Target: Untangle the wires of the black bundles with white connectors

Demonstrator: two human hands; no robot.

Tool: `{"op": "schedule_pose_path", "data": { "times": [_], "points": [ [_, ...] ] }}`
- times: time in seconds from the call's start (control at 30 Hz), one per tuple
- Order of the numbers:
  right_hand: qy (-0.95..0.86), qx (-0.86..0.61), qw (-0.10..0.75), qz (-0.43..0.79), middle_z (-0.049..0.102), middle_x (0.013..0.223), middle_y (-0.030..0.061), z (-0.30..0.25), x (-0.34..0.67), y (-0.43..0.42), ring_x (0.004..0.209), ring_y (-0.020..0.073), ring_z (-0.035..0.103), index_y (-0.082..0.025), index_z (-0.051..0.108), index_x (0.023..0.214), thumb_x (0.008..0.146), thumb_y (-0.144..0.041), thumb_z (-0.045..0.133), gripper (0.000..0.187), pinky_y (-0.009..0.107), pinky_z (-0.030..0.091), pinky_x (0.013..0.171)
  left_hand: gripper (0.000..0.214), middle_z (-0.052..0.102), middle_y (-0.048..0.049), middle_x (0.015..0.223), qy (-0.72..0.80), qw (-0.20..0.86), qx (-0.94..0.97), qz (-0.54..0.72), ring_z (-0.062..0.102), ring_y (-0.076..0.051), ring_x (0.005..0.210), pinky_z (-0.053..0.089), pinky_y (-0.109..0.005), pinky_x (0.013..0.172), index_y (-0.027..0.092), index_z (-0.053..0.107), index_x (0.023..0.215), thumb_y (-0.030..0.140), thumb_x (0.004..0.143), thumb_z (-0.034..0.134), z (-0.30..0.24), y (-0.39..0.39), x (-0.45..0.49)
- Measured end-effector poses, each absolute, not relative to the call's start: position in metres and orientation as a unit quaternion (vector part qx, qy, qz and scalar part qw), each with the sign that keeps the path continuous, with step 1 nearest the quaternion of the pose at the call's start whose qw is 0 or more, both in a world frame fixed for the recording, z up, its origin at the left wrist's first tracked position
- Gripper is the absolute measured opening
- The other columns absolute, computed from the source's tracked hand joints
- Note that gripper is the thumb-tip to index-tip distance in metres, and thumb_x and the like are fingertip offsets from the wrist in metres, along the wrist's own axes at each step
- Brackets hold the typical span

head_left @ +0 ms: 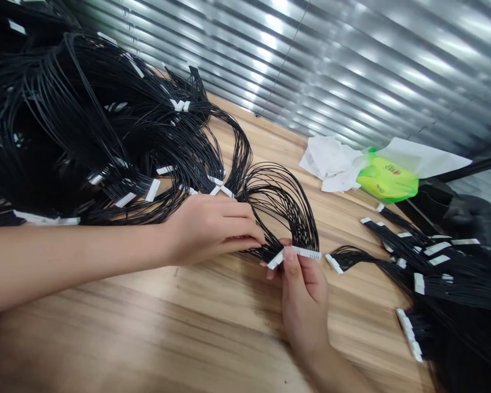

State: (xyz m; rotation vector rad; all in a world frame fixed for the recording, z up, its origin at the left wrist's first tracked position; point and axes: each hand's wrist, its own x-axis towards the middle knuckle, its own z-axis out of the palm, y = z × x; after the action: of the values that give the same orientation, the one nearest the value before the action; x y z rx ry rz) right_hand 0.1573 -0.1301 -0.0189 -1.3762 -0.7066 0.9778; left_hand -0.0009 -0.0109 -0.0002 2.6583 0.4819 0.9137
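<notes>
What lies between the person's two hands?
In the head view, looped black wires ending in a white connector run between the left hand and right hand.

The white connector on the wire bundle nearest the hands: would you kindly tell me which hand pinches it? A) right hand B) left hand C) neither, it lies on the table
A: the right hand pinches the white connector between thumb and fingers.

free: wooden tabletop (pixel 118 338) foreground | blocked: black wire harnesses (pixel 65 120) left, right
</notes>
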Motion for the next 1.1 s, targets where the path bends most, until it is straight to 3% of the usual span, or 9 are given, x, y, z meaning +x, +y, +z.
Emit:
{"op": "schedule_pose_path", "data": {
  "times": [0.23,0.4,0.57,0.63,0.77,0.93,1.1],
  "points": [
    [-0.318,-0.613,0.594,0.412,0.063,0.061,-0.0046,-0.021,0.158,-0.132,0.055,0.0083,0.054,-0.022,0.07,0.088,0.084,-0.043,0.065,0.022,0.02,0.044,0.055,0.011,0.064,0.0034,0.083,0.164,0.164,0.936,0.265,0.055,-0.007,0.068,0.034,-0.022,0.056,0.02,0.064,0.087,0.024,0.091,0.053,0.002,-0.014,0.004],
    [-0.31,-0.612,0.591,0.425,0.062,0.058,-0.0042,-0.019,0.157,-0.131,0.055,0.0101,0.054,-0.021,0.07,0.088,0.083,-0.045,0.065,0.026,0.022,0.045,0.055,0.012,0.061,0.0015,0.075,0.147,0.089,0.947,0.273,0.052,-0.011,0.066,0.034,-0.025,0.057,0.018,0.058,0.08,0.021,0.088,0.051,0.004,-0.013,0.004],
    [-0.238,-0.578,0.635,0.454,0.06,0.062,-0.0049,-0.016,0.16,-0.124,0.054,0.0099,0.052,-0.021,0.066,0.086,0.077,-0.046,0.07,0.026,0.023,0.043,0.052,0.032,0.062,0.003,0.065,0.032,-0.009,0.936,0.35,0.051,-0.013,0.062,0.038,-0.032,0.066,0.02,0.048,0.061,0.037,0.087,0.054,0.008,-0.011,-0.003],
    [-0.211,-0.571,0.654,0.45,0.059,0.062,-0.0056,-0.015,0.161,-0.122,0.052,0.0089,0.051,-0.022,0.065,0.084,0.075,-0.045,0.072,0.026,0.022,0.041,0.05,0.04,0.057,0.0046,0.056,-0.055,0.016,0.929,0.365,0.049,-0.012,0.056,0.041,-0.031,0.068,0.021,0.047,0.055,0.044,0.085,0.057,0.01,-0.013,-0.004],
    [-0.206,-0.57,0.657,0.448,0.058,0.063,-0.0053,-0.016,0.161,-0.122,0.051,0.0086,0.049,-0.021,0.063,0.082,0.075,-0.044,0.071,0.026,0.023,0.039,0.049,0.036,0.049,0.0051,0.048,-0.167,0.087,0.936,0.299,0.045,-0.01,0.048,0.04,-0.028,0.051,0.022,0.056,0.057,0.045,0.084,0.062,0.011,-0.016,-0.002],
    [-0.217,-0.574,0.653,0.444,0.058,0.062,-0.0049,-0.017,0.161,-0.123,0.051,0.0092,0.048,-0.021,0.062,0.084,0.077,-0.044,0.069,0.025,0.023,0.038,0.049,0.032,0.052,0.0043,0.051,-0.091,0.102,0.947,0.289,0.046,-0.01,0.046,0.033,-0.028,0.046,0.021,0.058,0.065,0.038,0.09,0.053,0.005,-0.016,-0.001],
    [-0.225,-0.585,0.645,0.438,0.059,0.064,-0.0037,-0.016,0.161,-0.122,0.053,0.0106,0.05,-0.021,0.063,0.085,0.077,-0.045,0.068,0.026,0.024,0.039,0.049,0.03,0.057,0.0047,0.056,-0.021,0.206,0.931,0.3,0.049,-0.008,0.048,0.031,-0.027,0.047,0.02,0.055,0.072,0.034,0.096,0.044,-0.002,-0.016,-0.003]
  ]
}}
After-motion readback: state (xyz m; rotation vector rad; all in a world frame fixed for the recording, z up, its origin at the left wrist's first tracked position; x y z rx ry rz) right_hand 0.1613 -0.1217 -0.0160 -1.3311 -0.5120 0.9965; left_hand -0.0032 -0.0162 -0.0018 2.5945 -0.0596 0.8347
